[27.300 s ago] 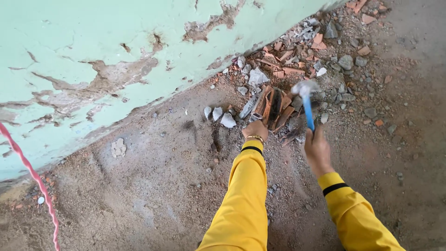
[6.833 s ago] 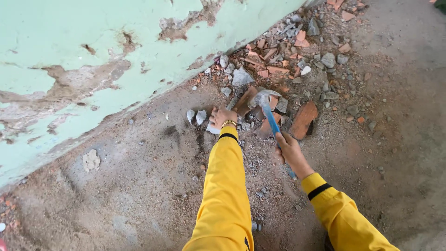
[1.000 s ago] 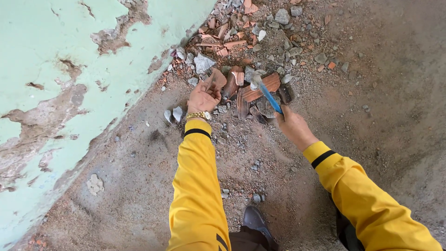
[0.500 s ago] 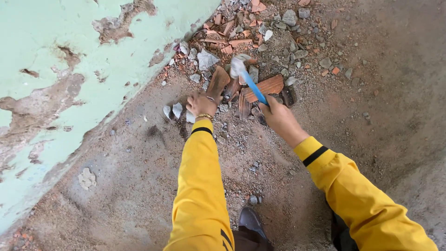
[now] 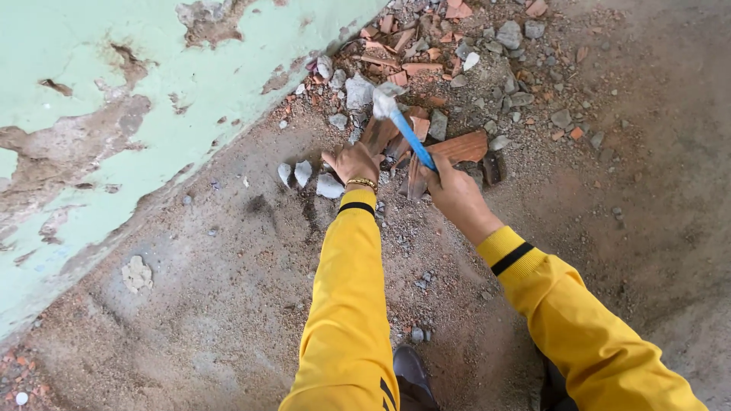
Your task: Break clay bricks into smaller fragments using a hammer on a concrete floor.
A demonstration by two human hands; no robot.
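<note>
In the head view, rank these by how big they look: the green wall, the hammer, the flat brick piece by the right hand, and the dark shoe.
1. Green wall
2. Hammer
3. Brick piece and shoe: alike; the shoe is nearer the camera and partly cut off, so unranked.

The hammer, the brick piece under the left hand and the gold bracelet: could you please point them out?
hammer (image 5: 412, 139): head view, on the blue handle.
brick piece (image 5: 378, 134): head view, on its upper face.
gold bracelet (image 5: 362, 183): head view, on the band at the left wrist.

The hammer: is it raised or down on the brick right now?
Raised. The right hand grips the blue handle, and the hammer has its head up clear of the brick piece that the left hand steadies.
</note>
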